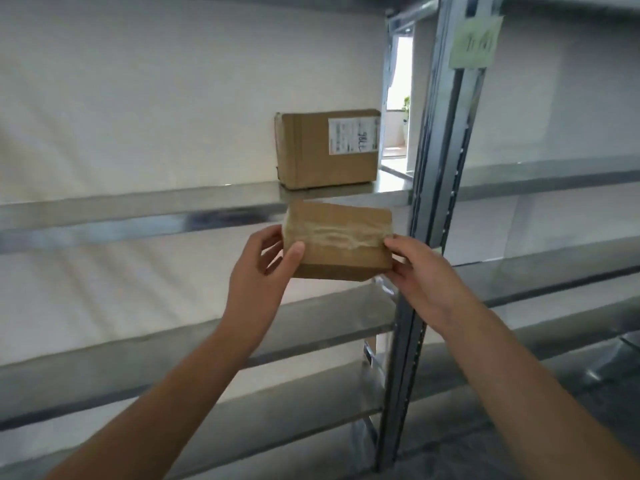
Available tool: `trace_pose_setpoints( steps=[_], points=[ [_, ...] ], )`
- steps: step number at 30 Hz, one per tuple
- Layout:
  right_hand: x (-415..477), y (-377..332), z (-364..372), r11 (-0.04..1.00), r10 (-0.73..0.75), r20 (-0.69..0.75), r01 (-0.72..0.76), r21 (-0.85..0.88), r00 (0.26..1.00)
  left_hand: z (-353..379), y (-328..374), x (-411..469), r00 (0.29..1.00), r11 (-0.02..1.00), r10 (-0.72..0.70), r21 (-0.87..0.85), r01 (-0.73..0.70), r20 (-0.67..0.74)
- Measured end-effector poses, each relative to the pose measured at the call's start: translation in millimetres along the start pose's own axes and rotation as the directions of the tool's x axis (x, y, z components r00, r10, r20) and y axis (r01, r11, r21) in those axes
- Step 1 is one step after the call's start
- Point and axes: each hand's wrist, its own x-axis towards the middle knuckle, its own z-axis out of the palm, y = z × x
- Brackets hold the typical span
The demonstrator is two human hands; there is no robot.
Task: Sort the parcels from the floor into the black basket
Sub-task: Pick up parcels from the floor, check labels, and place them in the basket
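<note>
Metal shelf | labelled box by upright post | left hand, right hand grip taped parcel below

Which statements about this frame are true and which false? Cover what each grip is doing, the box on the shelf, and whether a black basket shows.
1. The left grip and the right grip both hold the taped parcel, one at each end. True.
2. The taped parcel rests on the metal shelf. False: it is held in the air in front of the shelf's edge.
3. The larger box standing on that shelf has no label. False: a white label sits on the upper right of its front.
4. No black basket is in view. True.
5. A pale green note is stuck high on the shelving upright. True.
</note>
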Motion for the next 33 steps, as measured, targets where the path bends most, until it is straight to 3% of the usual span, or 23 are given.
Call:
trace_pose_setpoints(
  steps=[5,16,22,28,31,33],
  points=[
    [-11,-28,58,0.983,0.025,0.031,-0.031,0.179,0.999,-63,29,-6,0.993,0.994,0.107,-0.027,-0.106,0.05],
    [-63,-4,222,0.995,0.048,0.244,-0.068,0.076,0.969,-228,56,-35,0.984,0.981,0.173,0.093,-0.169,-0.039],
    [-82,30,304,0.999,0.007,0.422,-0.025,0.037,0.907,-315,64,-58,0.962,0.96,0.228,0.203,-0.195,-0.15],
    [-98,73,384,0.999,0.008,0.479,-0.022,0.024,0.878,-397,68,-80,0.918,0.95,0.284,0.213,-0.23,-0.277],
    [-103,96,416,0.993,0.062,0.599,-0.108,0.041,0.798,-439,68,-95,0.906,0.945,0.291,0.242,-0.222,-0.306],
    [-108,105,435,0.991,0.109,0.727,-0.131,-0.026,0.678,-468,67,-105,0.908,0.95,0.259,0.255,-0.178,-0.329]
  ],
)
